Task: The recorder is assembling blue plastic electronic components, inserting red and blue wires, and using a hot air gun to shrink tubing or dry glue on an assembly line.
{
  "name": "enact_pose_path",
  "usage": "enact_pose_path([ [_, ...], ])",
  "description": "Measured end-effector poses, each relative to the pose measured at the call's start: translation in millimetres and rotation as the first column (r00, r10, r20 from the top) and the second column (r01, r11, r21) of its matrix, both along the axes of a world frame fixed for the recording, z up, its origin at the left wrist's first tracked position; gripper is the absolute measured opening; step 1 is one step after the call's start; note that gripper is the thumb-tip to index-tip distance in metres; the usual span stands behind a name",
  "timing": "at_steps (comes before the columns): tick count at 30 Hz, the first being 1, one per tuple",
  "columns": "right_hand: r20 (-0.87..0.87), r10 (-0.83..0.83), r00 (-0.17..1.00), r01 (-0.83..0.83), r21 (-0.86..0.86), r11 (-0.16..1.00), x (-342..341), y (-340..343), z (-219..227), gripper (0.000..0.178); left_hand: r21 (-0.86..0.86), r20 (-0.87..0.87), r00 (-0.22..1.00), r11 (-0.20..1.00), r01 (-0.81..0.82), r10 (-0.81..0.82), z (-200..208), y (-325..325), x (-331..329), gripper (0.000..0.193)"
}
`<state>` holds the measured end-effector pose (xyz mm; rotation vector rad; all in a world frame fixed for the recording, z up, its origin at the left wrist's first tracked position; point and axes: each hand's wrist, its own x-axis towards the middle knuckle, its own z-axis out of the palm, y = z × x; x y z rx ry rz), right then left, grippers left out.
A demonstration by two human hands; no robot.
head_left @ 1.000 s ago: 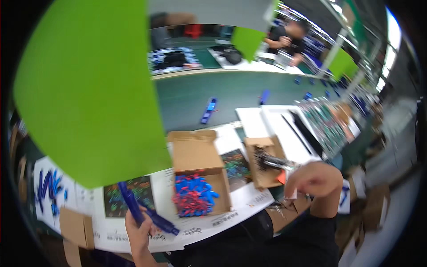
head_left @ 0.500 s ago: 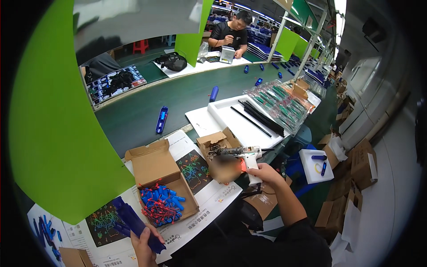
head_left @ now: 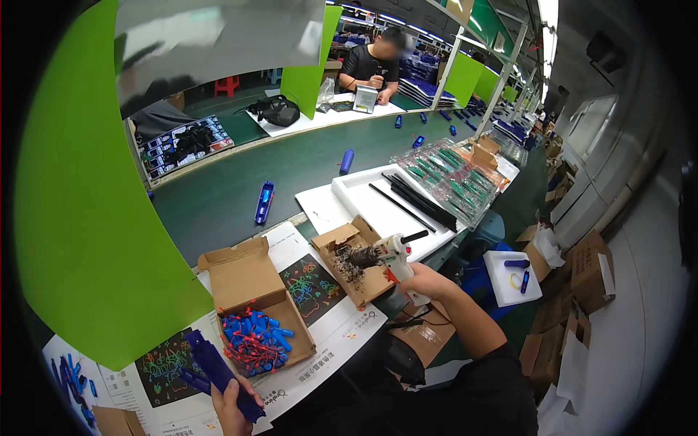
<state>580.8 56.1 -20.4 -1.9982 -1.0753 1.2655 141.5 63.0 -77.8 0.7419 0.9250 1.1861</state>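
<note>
My right hand [head_left: 429, 282] is wrapped round the handle of a white glue gun [head_left: 396, 256]. A black glue stick [head_left: 415, 237] juts from the gun's rear. Its dark, crusted front end points down over a small open cardboard box [head_left: 376, 282] with black residue inside. My left hand [head_left: 231, 408], low at the left, grips several dark blue plastic casings [head_left: 209, 357]; how many is hard to make out. Close beside them, an open cardboard box [head_left: 304, 320] holds many blue battery cells [head_left: 254, 330] with red wires.
A white foam tray [head_left: 349, 190] bears black glue sticks [head_left: 422, 200], with bagged green boards [head_left: 454, 174] beyond. A green conveyor belt [head_left: 305, 156] carries blue casings [head_left: 265, 203]. A green partition [head_left: 94, 218] stands left. A co-worker [head_left: 371, 65] sits across the belt.
The glue gun has tilted, its rear turning up and its front end dropping toward the small box. My left hand and the casings have shifted slightly. The whole view has moved a little.
</note>
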Motion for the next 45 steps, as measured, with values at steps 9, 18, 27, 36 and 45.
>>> enact_pose_path([
  [9, -0.369, -0.057, 0.928, 0.261, 0.53, 0.807, -9, -25, 18, 0.057, -0.199, 0.193, 0.975, 0.977, -0.072, 0.111, 13, 8, -9, 0.046],
  [18, -0.364, -0.046, 0.93, 0.254, 0.547, 0.798, -22, -38, 33, 0.058, -0.2, 0.233, 0.972, 0.978, 0.059, -0.011, 49, 28, 26, 0.052],
  [27, -0.544, 0.315, 0.778, 0.047, 0.551, 0.833, -113, -40, 76, 0.049, -0.203, 0.249, 0.925, 0.919, 0.339, -0.286, 43, 49, 73, 0.055],
  [36, -0.54, 0.414, 0.733, -0.179, 0.434, 0.883, -133, -24, 73, 0.039, -0.143, 0.121, 0.965, 0.958, 0.249, -0.232, 43, 45, 77, 0.052],
  [45, -0.456, 0.485, 0.746, -0.328, 0.382, 0.864, -128, -17, 69, 0.035, -0.12, 0.103, 0.968, 0.963, 0.241, -0.229, 40, 49, 82, 0.048],
])
